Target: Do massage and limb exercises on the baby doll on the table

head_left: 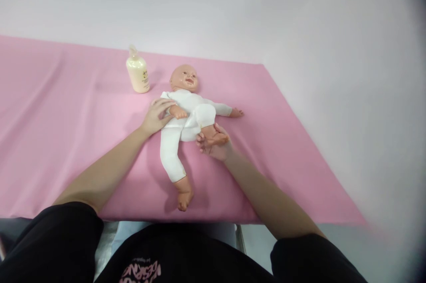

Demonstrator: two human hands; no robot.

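Observation:
A baby doll (191,103) with a white cloth body lies on its back on the pink-covered table, head toward the wall. My left hand (157,115) is closed around the doll's arm on the left, near the wrist, and the small plastic hand sticks out past my thumb. From below, my right hand (218,143) grips the ankle of the leg on the right, which is bent and raised toward the belly. The doll's other leg (171,154) stretches toward the table's front edge, and its other arm (222,109) lies out to the right.
A cream-coloured pump bottle (138,72) stands upright to the left of the doll's head. The pink cover (66,132) has soft creases at the left. A pale wall (213,8) rises behind the table, and the table's right edge slants away.

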